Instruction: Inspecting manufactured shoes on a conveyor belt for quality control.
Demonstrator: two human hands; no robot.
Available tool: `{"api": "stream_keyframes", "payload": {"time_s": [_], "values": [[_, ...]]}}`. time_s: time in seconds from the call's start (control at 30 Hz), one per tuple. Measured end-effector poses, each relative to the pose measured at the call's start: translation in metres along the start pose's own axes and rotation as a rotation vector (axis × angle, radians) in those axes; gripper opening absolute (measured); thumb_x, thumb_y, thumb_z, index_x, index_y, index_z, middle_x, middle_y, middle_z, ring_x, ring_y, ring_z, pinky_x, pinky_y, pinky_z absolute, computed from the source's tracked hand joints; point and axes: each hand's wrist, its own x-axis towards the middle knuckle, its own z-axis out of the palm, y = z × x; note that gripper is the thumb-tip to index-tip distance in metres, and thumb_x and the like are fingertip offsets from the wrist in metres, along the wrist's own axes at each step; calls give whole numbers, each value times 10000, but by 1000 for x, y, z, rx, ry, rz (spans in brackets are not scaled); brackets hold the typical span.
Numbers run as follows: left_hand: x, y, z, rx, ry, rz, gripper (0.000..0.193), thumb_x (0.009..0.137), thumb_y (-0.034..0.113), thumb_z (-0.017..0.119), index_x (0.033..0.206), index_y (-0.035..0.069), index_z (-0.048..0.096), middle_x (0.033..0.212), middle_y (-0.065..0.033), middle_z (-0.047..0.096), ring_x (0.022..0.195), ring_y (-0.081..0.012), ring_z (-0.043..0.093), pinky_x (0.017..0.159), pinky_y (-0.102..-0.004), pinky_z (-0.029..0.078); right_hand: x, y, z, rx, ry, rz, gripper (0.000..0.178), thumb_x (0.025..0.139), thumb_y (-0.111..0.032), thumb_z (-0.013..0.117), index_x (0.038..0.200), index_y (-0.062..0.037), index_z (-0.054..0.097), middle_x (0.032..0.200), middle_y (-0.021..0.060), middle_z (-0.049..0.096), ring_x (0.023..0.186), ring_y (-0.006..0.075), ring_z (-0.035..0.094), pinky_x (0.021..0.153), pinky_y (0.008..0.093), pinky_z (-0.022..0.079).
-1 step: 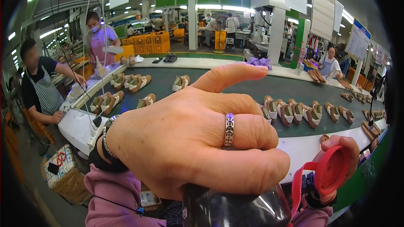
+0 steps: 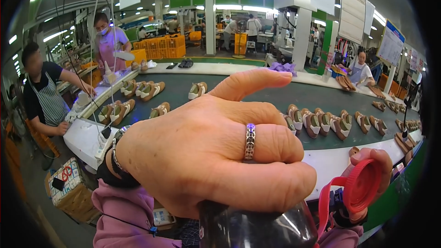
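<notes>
My left hand point(image 2: 202, 151) fills the middle of the view, back up, with a ring and a bracelet. Its fingers are curled over a dark, shiny bottle point(image 2: 257, 227) at the lower edge, and one finger sticks out to the right. At the lower right, my right hand point(image 2: 385, 167) is closed behind a round red cap point(image 2: 363, 186), its inner side showing. A red strap point(image 2: 324, 206) runs from the cap down beside the bottle. The undersides of both hands are hidden.
Brown-and-white shoes point(image 2: 317, 121) stand in groups on a dark conveyor belt point(image 2: 257, 94) with white edges point(image 2: 326, 167). Two co-workers are at the left, one at the far right point(image 2: 359, 71). Orange crates point(image 2: 161, 47) are stacked behind. A covered box point(image 2: 69, 179) stands at lower left.
</notes>
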Motion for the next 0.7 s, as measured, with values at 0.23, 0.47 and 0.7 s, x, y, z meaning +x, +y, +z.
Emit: {"api": "stream_keyframes", "payload": {"time_s": [0.23, 0.47, 0.7], "values": [[3, 1, 4, -3, 14, -8, 105, 763, 27, 611, 835, 100, 593, 871, -81, 667, 726, -200, 639, 998, -534, 312, 0, 2, -13, 103, -88, -7, 582, 779, -286, 707, 1186, 42, 450, 875, 155, 571, 785, 149, 545, 676, 185, 421], [5, -1, 9, -4, 56, -2, 91, 755, 22, 614, 806, 95, 599, 841, -79, 670, 704, -194, 637, 991, -528, 323, -13, -3, -24, 56, 18, 294, 945, 578, -509, 811, 1241, 24, 397, 877, 155, 573, 675, 126, 555, 580, 168, 433], [9, 2, 9, 22, 57, -3, 88, 755, 26, 612, 804, 96, 596, 839, -74, 669, 704, -194, 635, 988, -528, 328, -14, 13, -44, -46, -2, 200, 1013, 558, -588, 790, 1249, 28, 378, 770, 94, 568, 595, 98, 533, 515, 173, 404]]}}
